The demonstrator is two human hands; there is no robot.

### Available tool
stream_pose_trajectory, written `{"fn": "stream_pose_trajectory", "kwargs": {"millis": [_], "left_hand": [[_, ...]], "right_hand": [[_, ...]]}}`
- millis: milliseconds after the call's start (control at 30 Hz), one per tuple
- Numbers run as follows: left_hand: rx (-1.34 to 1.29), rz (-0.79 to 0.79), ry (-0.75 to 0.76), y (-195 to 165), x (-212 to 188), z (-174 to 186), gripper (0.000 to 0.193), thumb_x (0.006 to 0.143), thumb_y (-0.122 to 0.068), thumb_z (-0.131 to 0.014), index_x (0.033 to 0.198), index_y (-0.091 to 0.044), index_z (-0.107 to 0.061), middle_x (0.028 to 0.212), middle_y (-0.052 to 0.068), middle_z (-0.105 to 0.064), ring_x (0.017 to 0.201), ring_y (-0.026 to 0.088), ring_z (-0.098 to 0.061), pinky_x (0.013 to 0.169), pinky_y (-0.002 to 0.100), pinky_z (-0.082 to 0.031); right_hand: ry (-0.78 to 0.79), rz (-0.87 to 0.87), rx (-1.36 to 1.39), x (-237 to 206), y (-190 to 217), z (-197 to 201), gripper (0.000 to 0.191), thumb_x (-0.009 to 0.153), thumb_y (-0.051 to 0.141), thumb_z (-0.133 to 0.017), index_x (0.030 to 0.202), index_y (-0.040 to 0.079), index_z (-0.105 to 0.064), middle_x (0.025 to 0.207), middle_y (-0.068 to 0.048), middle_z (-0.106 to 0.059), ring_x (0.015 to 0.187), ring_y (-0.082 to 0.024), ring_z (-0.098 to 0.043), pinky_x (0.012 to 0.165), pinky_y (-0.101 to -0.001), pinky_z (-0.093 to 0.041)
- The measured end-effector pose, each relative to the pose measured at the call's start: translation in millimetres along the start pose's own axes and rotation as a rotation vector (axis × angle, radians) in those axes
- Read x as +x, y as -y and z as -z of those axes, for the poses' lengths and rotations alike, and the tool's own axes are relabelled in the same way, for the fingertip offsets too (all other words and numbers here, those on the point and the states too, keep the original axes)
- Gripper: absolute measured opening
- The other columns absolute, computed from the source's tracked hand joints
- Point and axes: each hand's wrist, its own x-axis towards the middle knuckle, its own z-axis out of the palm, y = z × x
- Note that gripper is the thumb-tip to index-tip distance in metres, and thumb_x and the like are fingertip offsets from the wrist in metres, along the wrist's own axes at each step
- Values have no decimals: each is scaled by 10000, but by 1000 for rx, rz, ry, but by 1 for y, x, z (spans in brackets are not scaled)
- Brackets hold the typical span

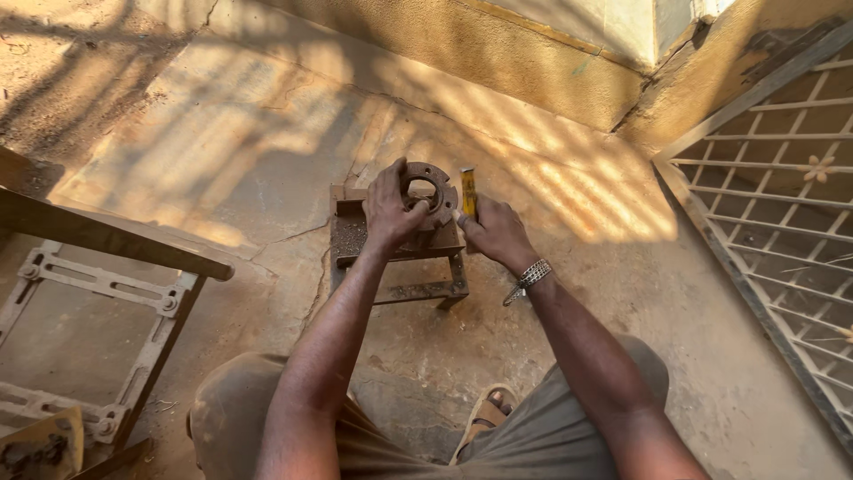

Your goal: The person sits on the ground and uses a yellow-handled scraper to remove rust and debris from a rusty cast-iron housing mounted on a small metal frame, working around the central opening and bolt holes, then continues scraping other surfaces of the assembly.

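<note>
Your left hand [391,209] grips the rusty ring [429,188] on the bench [351,236], right hand [496,229] clenching a yellow-handled tool [467,192]; a slip could strike fingers.

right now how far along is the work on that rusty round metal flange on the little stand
Done: the rusty round metal flange sits propped on the small metal stand. In hand: the left hand steadies it while the right hand holds a yellow-handled tool beside it. Left: the rust remains, and nothing looks removed; the tool's tip is hidden.
</note>
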Motion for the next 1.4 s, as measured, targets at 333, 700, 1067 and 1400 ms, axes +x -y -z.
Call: {"fn": "stream_pose_trajectory", "kwargs": {"millis": [333,700,1067,1400], "left_hand": [[-438,221,-127,12,-12,7,732,924,-74,-572,1592,-112,-274,1623,168,-363,1483,331,-426,1226,477,-404],[-558,369,-164,0,-36,64,635,939,-115,-588,1533,-74,-366,1500,211,-449,1369,309,-518,1134,453,-528],[567,-101,335,-47,-107,98,710,902,-328,-729,1510,-129,-420,1560,164,-368,1261,317,-546,1036,500,-504],[716,-571,-114,6,-164,212,246,1003,-72,-667,1191,-208,-747,1118,13,-768,880,146,-733,745,336,-593]], "right_hand": [[91,72,-294,-33,-10,-9,398,934,394,-562,1168,78,-627,953,-219,-718,936,-412,-703,860,-583,-537],[183,60,-246,-28,6,-18,365,1008,398,-525,1124,53,-550,957,-168,-708,923,-326,-723,866,-539,-547],[96,183,-113,-23,-6,-27,358,979,373,-562,1097,36,-557,988,-211,-680,972,-394,-671,882,-566,-512],[100,174,-57,-23,-17,-37,370,962,382,-552,1128,51,-565,1005,-215,-678,1009,-399,-663,911,-555,-511]]}}
